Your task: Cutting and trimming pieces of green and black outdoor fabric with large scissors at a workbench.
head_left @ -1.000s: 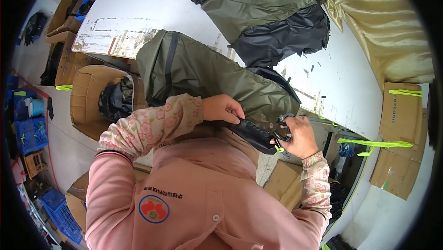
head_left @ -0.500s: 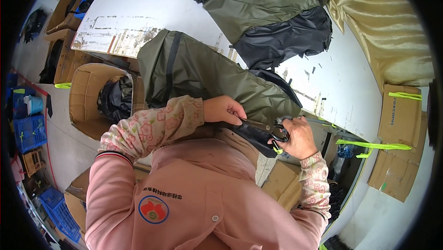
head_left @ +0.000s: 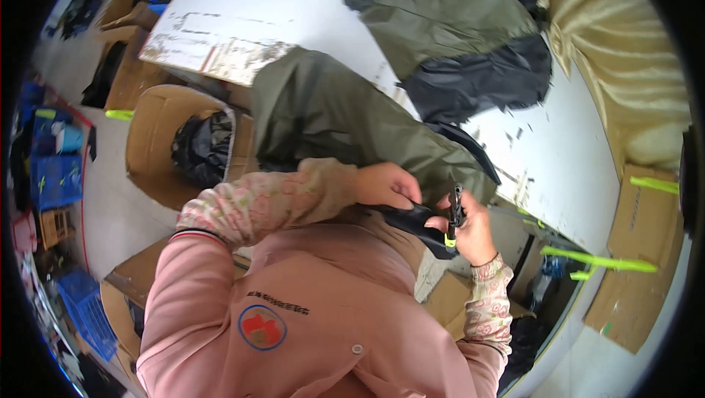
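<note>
Across the table edge and down to my lap lies an olive-green fabric piece [head_left: 352,119] with a black part [head_left: 411,226]. The fingers of my left hand [head_left: 388,186] are closed in a pinch on that black fabric. In my right hand [head_left: 476,235] is a pair of dark scissors [head_left: 457,211] with a yellow-green tag; they stand pointing away from me, just right of the left hand. Whether the blades are apart is hard to see. The right thumb lies beside the black fabric.
More green and black fabric [head_left: 470,38] lies on the white table [head_left: 272,1], among dark scraps. Left of my work stands an open cardboard box [head_left: 150,145] holding dark fabric. Gold cloth [head_left: 609,67] hangs at the right, above flattened cardboard [head_left: 639,236]. Blue crates [head_left: 59,181] stand far left.
The scissors have turned from pointing left at the black fabric to pointing away from me. My left hand still pinches the fabric. The whole view has shifted slightly.
</note>
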The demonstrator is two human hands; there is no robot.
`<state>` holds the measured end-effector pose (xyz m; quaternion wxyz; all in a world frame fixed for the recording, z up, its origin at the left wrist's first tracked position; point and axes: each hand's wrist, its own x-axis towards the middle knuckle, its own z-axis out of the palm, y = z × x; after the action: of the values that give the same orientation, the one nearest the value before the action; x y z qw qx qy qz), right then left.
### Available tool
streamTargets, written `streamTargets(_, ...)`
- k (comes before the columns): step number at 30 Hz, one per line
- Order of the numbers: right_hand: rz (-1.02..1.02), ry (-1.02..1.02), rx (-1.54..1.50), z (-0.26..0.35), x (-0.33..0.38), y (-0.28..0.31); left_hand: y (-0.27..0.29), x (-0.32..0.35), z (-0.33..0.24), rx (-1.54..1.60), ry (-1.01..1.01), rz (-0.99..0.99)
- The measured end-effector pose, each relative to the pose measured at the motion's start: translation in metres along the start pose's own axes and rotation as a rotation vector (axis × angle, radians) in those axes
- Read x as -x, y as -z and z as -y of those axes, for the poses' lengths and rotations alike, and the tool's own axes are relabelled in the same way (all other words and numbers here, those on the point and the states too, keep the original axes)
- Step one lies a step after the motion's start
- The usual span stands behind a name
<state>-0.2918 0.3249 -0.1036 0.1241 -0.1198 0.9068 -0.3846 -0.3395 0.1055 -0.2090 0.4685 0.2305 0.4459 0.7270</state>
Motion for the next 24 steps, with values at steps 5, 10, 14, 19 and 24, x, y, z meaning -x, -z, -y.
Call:
streamTargets(5,0.102,-0.058,-0.041,-0.003,-0.006,-0.014,0.011,0.05,-0.053,-0.841,-0.497,-0.491)
streamTargets(10,0.098,-0.2,-0.174,-0.026,0.0,-0.005,0.07,0.176,-0.039,-1.214,-0.244,-1.4)
streamTargets(14,0.092,-0.175,-0.188,-0.026,-0.001,-0.007,0.08,0.216,0.035,-0.585,0.216,-1.285)
streamTargets(19,0.106,-0.176,-0.061,-0.042,0.003,-0.009,0.058,0.196,0.028,0.633,-0.304,-0.983)
streamTargets(24,0.101,-0.156,-0.083,-0.042,0.008,-0.02,0.043,0.193,-0.021,0.834,-0.573,-0.665)
